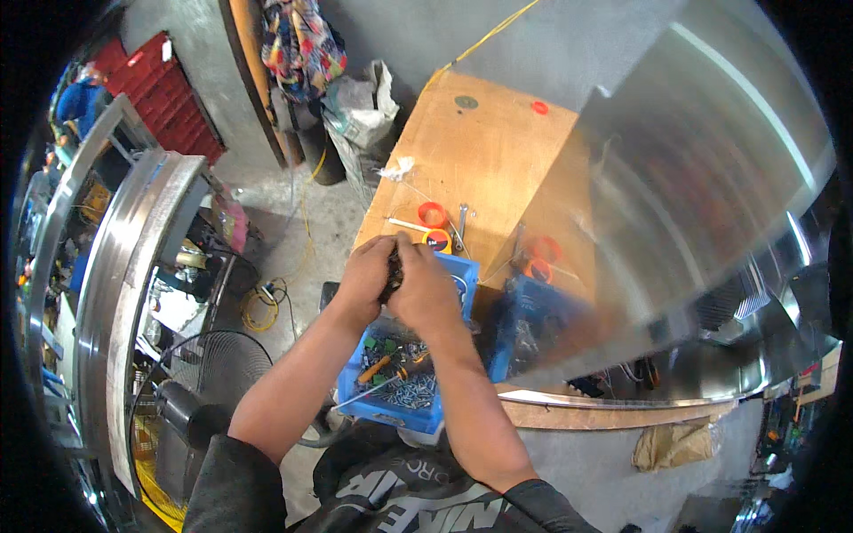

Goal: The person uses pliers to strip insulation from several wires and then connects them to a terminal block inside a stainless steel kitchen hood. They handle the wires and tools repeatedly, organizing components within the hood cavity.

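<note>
My left hand (360, 280) and my right hand (423, 286) are cupped together with their fingers curled inward. Between them they hold a clump of small dark pieces (392, 274), whose kind is too small to make out. Both hands are above the far part of a blue plastic bin (387, 414). Loose silvery screws (414, 391) fill its near part. A screwdriver (377, 369) with an orange handle lies on top, among some small green pieces. My forearms hide part of the bin.
Tape rolls (433, 214) and a wrench (461, 222) lie on the wooden table (506, 133) beyond the bin. A large shiny metal sheet (684, 169) rises at the right, reflecting the table. A fan (191, 404) stands at the left, near metal shelving (133, 240).
</note>
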Demonstrator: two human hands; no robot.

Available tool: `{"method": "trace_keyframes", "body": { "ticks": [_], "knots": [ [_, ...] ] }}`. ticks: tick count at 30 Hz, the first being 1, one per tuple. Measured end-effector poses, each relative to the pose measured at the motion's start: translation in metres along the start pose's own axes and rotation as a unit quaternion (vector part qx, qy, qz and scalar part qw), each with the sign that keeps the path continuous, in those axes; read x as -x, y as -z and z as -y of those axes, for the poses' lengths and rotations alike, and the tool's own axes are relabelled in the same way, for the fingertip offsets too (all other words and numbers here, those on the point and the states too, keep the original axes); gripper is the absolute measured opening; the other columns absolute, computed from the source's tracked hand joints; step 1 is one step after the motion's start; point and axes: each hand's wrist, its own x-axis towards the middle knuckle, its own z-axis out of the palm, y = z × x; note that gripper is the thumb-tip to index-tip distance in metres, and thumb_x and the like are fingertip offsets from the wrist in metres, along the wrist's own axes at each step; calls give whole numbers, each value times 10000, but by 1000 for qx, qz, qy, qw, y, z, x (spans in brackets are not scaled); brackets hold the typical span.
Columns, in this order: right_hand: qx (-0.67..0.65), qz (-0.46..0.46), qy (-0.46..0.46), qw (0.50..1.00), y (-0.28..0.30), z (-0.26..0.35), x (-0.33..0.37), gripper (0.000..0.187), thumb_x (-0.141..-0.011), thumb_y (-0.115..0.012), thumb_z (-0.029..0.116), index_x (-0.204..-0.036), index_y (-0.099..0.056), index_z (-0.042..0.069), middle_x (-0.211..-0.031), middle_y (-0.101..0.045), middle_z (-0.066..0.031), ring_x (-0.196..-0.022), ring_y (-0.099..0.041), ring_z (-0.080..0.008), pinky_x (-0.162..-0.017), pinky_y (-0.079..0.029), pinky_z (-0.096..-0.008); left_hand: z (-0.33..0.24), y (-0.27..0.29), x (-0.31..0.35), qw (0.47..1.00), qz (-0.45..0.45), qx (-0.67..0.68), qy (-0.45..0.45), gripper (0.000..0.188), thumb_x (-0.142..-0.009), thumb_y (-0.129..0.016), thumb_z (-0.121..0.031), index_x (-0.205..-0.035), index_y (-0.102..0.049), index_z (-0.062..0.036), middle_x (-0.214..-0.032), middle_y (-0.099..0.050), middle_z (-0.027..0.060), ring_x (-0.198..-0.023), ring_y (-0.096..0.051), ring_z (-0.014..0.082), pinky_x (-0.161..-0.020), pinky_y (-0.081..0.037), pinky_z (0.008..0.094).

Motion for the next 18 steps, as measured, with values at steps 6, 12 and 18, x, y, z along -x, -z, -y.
{"method": "trace_keyframes", "body": {
  "ticks": [6,12,18],
  "knots": [
    [41,23,-67,997,-24,-42,-25,765,-675,-721,119,-1379,-422,82,-1200,-560,-203,-1053,-590,-387,-853,-513,-443,27,4,-62,991,89,-22,103,246,-935,-497,-172,-1042,-636,0,-922,-655,83,-809,-614,165,-725,-490,315],
    [3,-13,-48,999,-34,-61,-25,665,-696,-700,58,-1326,-497,122,-1221,-565,-154,-1072,-580,-372,-879,-503,-432,47,5,-68,997,59,-3,40,247,-954,-516,-184,-1007,-634,27,-851,-639,56,-751,-577,127,-704,-467,281],
    [-1,-55,-44,998,-45,-70,-13,598,-694,-707,55,-1260,-527,121,-1202,-572,-151,-1063,-572,-386,-895,-488,-449,55,5,-52,983,52,-169,-49,274,-956,-539,-220,-1015,-636,30,-852,-662,89,-773,-608,148,-729,-480,289]
  ]
}}
